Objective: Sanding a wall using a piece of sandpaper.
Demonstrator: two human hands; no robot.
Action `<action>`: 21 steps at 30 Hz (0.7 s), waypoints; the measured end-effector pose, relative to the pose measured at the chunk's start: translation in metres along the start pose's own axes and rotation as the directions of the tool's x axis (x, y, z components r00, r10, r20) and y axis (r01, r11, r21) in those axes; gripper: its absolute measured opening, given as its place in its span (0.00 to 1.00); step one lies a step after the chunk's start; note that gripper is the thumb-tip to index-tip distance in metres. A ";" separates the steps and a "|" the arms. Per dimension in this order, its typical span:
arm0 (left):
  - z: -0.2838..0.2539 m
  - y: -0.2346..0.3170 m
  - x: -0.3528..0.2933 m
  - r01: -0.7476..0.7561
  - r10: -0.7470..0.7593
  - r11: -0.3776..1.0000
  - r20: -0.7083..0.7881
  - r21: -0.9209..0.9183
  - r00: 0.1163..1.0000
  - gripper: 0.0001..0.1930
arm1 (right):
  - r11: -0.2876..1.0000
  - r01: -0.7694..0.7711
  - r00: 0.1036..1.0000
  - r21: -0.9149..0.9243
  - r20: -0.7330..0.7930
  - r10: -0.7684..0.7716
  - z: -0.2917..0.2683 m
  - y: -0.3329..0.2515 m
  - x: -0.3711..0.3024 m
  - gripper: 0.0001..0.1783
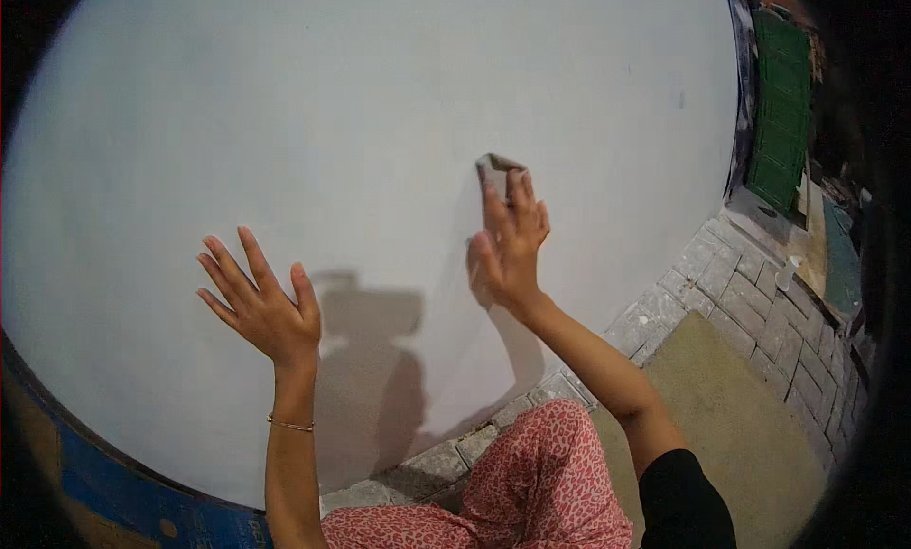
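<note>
A broad white wall panel (pixel 380 122) fills most of the view in front of me. My left hand (pixel 270 307) lies on it at the left, palm toward the surface and fingers spread, holding nothing. Higher up and to the right, my right hand (pixel 514 245) presses a small folded piece of sandpaper (pixel 496 176) against the same surface. Its grey-brown top edge sticks out past my fingertips; the rest is hidden beneath them. The right fingers are slightly blurred.
Grey paving bricks (pixel 759 312) run along the panel's foot. A tan mat (pixel 731 407) lies by my bent knee in patterned pink trousers (pixel 560 464). At the right stands a green panel (pixel 781 108); a blue printed sheet (pixel 142 487) lies lower left.
</note>
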State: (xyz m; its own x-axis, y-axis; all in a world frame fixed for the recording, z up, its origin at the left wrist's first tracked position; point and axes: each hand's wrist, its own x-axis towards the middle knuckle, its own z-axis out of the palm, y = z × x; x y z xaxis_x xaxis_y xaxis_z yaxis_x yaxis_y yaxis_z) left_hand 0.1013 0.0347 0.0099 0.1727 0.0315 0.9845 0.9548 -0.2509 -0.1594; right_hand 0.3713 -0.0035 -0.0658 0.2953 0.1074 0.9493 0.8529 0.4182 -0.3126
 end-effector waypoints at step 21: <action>-0.011 0.001 -0.003 0.080 -0.078 0.996 0.042 -0.033 0.996 0.34 | 0.947 0.321 0.922 0.024 0.223 -0.318 0.053 -0.109 0.039 0.33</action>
State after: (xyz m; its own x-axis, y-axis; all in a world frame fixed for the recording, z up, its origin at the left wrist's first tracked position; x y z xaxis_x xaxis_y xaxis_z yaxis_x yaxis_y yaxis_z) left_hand 0.0994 0.0241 0.0079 0.1074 0.0920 0.9900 0.9570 -0.2796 -0.0778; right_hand 0.2673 0.0031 0.0069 -0.0949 0.1677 0.9813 0.8920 0.4519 0.0090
